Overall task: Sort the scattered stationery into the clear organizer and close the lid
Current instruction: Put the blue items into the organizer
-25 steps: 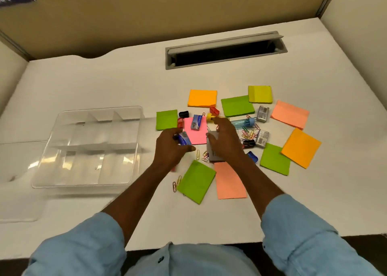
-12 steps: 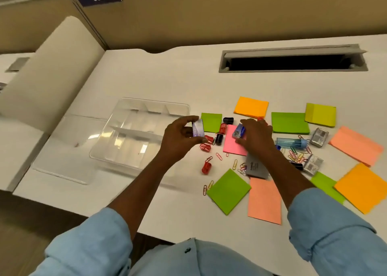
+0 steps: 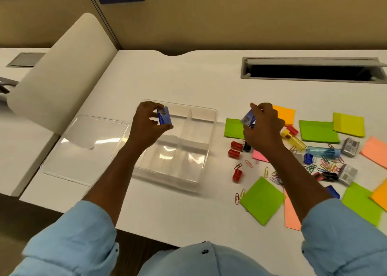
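The clear organizer (image 3: 206,141) with inner dividers sits at the desk's middle, and its lid (image 3: 83,148) lies flat to its left. My left hand (image 3: 146,127) hovers over the organizer's back left part, pinching a small blue box (image 3: 165,116). My right hand (image 3: 265,129) is raised just right of the organizer and holds a second small blue box (image 3: 248,116). Sticky note pads in green (image 3: 261,200), orange (image 3: 285,114), yellow (image 3: 348,124) and salmon (image 3: 374,150) lie scattered on the right among paper clips (image 3: 326,167), red sharpeners (image 3: 235,150) and silver staple boxes (image 3: 349,147).
A grey cable slot (image 3: 312,69) opens in the desk at the back right. A cream rounded divider panel (image 3: 62,72) stands at the left edge. A blue tube (image 3: 322,152), a yellow tube (image 3: 293,139) and black binder clips (image 3: 328,176) lie among the clutter.
The view has swung left. My left hand carried its blue box from beside the pile to above the organizer. My right hand lifted a second blue box off the pink note.
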Available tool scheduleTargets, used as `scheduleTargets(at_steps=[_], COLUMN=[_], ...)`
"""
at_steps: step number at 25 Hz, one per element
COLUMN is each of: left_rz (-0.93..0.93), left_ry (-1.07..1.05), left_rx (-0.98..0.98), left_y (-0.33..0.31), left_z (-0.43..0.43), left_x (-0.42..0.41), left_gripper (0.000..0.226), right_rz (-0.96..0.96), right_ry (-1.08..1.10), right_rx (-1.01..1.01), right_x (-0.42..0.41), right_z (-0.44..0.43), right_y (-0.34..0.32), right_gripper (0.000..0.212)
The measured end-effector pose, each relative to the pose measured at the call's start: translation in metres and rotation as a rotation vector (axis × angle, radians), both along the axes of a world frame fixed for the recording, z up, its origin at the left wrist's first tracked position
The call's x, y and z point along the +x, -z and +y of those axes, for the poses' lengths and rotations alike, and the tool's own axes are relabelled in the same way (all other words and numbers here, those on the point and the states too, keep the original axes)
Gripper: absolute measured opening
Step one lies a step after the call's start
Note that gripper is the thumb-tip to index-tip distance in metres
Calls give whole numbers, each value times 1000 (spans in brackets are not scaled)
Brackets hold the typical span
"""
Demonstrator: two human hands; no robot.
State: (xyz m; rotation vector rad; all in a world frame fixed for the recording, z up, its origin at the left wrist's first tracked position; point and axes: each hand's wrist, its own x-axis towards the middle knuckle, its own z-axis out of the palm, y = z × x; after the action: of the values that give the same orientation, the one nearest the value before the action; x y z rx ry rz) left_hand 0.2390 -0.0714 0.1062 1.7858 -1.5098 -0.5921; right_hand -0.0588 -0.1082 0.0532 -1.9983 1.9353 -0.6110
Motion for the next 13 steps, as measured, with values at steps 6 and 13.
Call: scheduleTargets(at_steps=[6,13], left_rz=[-420,-401], left_ry=[216,260], left_rx=[87,86], left_y=[25,58], left_z=[-44,-82], left_x=[43,64], left_gripper=[55,38], right_rz=[-164,27], right_ry=[-288,-222], right_rx=[129,223], right_x=[128,206], right_z=[-9,-38], right_y=[-19,-3], right_gripper=[68,55])
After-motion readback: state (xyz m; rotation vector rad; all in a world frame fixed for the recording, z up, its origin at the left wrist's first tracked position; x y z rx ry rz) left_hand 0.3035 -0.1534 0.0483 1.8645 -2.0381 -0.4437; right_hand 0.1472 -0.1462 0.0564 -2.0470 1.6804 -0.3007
